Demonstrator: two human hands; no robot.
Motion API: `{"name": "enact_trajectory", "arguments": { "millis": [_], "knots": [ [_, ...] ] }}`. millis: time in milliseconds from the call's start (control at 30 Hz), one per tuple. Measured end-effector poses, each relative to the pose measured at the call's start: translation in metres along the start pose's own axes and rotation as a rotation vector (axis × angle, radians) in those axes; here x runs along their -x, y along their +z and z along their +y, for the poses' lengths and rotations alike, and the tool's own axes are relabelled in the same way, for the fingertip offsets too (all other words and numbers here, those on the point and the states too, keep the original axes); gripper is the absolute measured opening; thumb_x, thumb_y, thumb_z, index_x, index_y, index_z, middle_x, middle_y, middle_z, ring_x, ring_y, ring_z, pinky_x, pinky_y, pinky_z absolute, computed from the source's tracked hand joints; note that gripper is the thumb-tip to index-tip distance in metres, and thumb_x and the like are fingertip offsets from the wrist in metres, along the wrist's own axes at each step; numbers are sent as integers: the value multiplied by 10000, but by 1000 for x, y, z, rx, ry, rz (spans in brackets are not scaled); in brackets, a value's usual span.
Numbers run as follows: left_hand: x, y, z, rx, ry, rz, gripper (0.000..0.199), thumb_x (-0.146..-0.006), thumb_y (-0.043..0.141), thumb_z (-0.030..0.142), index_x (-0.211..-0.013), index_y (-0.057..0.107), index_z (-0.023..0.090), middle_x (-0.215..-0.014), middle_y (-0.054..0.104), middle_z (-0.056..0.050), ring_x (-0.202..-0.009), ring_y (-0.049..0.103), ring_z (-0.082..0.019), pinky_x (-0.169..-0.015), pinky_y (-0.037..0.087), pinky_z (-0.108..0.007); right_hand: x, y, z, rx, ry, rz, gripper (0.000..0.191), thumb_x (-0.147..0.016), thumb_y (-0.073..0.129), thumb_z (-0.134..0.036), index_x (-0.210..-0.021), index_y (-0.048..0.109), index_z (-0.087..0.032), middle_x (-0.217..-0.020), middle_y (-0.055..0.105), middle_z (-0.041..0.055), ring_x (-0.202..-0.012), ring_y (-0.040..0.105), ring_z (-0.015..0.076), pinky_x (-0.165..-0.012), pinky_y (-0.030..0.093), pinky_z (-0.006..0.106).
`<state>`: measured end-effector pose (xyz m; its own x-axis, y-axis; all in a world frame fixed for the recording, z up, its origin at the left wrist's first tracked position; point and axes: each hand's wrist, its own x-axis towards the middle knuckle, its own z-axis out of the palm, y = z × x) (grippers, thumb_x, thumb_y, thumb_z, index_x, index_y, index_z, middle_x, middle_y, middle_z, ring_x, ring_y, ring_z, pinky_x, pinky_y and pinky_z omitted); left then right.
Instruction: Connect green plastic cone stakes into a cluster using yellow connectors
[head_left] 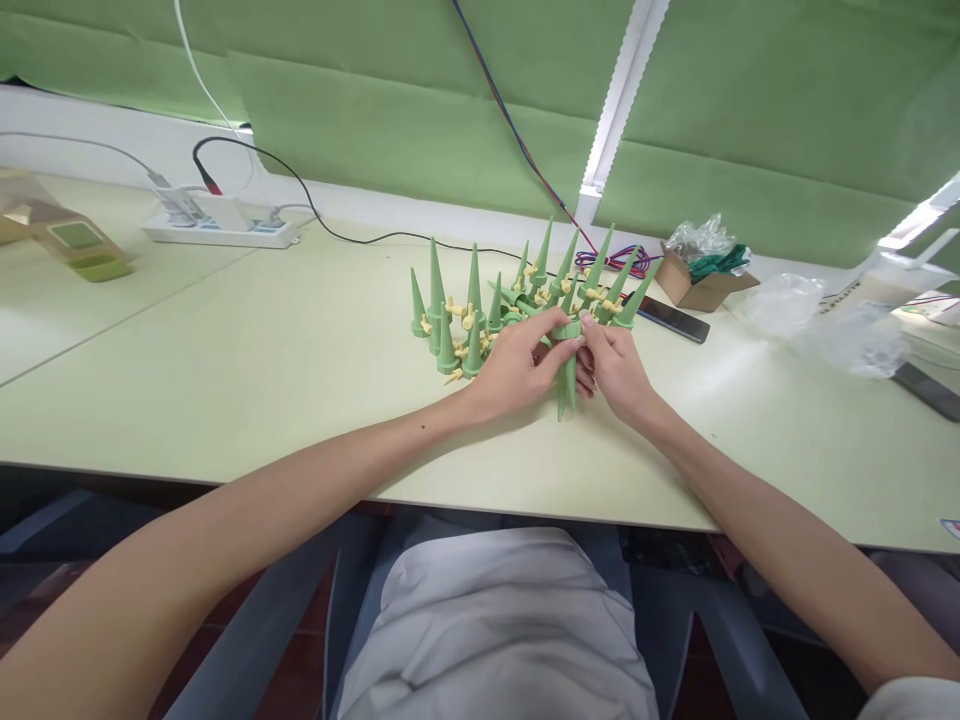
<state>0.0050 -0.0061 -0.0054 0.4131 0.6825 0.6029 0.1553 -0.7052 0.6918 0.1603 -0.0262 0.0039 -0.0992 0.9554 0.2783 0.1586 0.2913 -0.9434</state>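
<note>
Close together over the table, my left hand (514,372) and my right hand (621,372) pinch the round end of a green watering spike (571,385) with their fingertips. Two green points stick down below the fingers; whether both belong to what I hold is unclear. Just behind the hands, several green watering spikes (436,290) stand point-up on the table. Small yellow valve pieces (454,308) sit on and among them. My fingers partly cover the held piece and some spikes behind it.
A power strip (217,232) with plugs lies at the back left. To the right are a black phone (671,320), a small cardboard box (705,285) with plastic and green material, a plastic bag (855,330) and a cup (870,290). The table's front edge (525,512) is near my lap.
</note>
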Motion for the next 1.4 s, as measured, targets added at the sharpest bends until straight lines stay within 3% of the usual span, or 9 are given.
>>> {"name": "enact_trajectory", "arguments": {
  "millis": [233,400,600,767,867,1067,1233,1400],
  "knots": [
    [1,2,-1,-128,119,36,122,-989,542,297,-926,545,193,-760,579,-1,-584,480,-109,-593,392,-253,-2,0,1,-130,100,-2,676,-924,554,-700,-486,303,-249,-346,287,-64,-289,289,88,-292,323,251],
    [1,2,1,-136,80,23,110,-994,536,294,-943,536,196,-720,578,8,-580,503,-117,-608,401,-262,-3,1,4,-149,100,13,653,-919,575,-684,-504,321,-248,-360,281,-68,-307,277,91,-297,310,250],
    [2,0,7,-36,-18,-24,161,-1003,536,308,-1123,492,212,-664,595,51,-498,537,-113,-593,432,-265,-4,2,9,-118,56,16,645,-934,520,-720,-538,315,-253,-383,288,-68,-315,309,102,-304,326,254],
    [5,1,13,79,-96,-25,261,-1035,480,410,-1212,438,223,-795,636,29,-521,613,-107,-555,449,-248,-2,5,7,-168,34,33,657,-913,545,-736,-520,353,-246,-393,314,-59,-318,329,102,-307,327,264],
    [5,2,13,130,-119,2,291,-1047,446,469,-1207,433,227,-872,625,12,-497,574,-78,-515,430,-235,-2,6,5,-184,17,32,675,-897,546,-759,-508,354,-242,-395,308,-61,-314,325,95,-308,317,265],
    [2,0,10,160,-204,77,308,-1042,446,527,-1134,438,234,-851,601,15,-453,454,-56,-480,389,-242,-2,6,4,-184,-12,50,673,-892,555,-760,-513,379,-233,-402,341,-59,-302,356,90,-306,310,264],
    [-1,0,8,241,-255,79,446,-1007,445,626,-835,447,214,-633,526,32,-462,485,-89,-470,392,-252,0,6,2,-152,-48,54,676,-884,551,-774,-519,371,-233,-407,346,-59,-303,384,91,-310,320,260],
    [-2,1,9,336,-298,39,562,-989,404,681,-709,472,198,-538,480,25,-415,494,-100,-424,391,-258,1,6,1,-114,-74,49,676,-885,531,-785,-525,373,-235,-404,345,-62,-306,368,86,-317,322,256]
  ]
}}
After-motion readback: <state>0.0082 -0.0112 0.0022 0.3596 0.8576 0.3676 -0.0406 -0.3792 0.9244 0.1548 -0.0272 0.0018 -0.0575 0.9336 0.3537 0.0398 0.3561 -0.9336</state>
